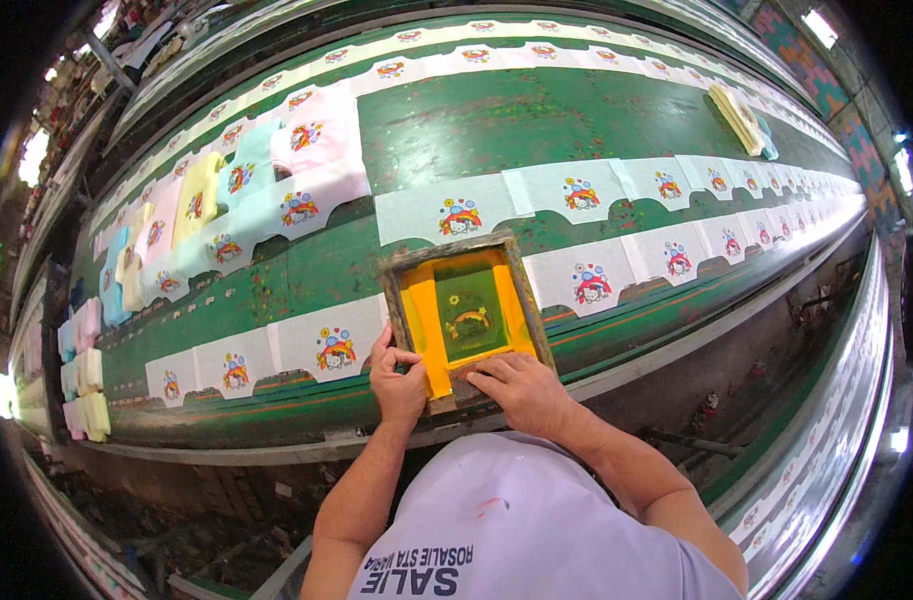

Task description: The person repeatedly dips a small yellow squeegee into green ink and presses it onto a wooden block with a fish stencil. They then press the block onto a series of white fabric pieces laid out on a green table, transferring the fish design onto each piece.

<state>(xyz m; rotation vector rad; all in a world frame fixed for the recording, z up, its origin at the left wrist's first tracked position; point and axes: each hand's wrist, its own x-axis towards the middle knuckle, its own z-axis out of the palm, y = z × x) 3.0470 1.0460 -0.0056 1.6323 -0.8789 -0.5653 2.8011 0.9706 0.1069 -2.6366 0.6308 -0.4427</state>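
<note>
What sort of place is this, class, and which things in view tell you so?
Probably a textile screen-printing workshop: a framed screen bearing a stencilled design lies on a long green table, where rows of white fabric pieces carry similar colourful prints.

Lights [34,158] are blowing out white along both sides.
The middle is showing bright and fairly clear; glare is whitening the surface [437,122] at right, shadow is filling the space below, and fisheye distortion is bending straight edges toward blackened corners.
</note>
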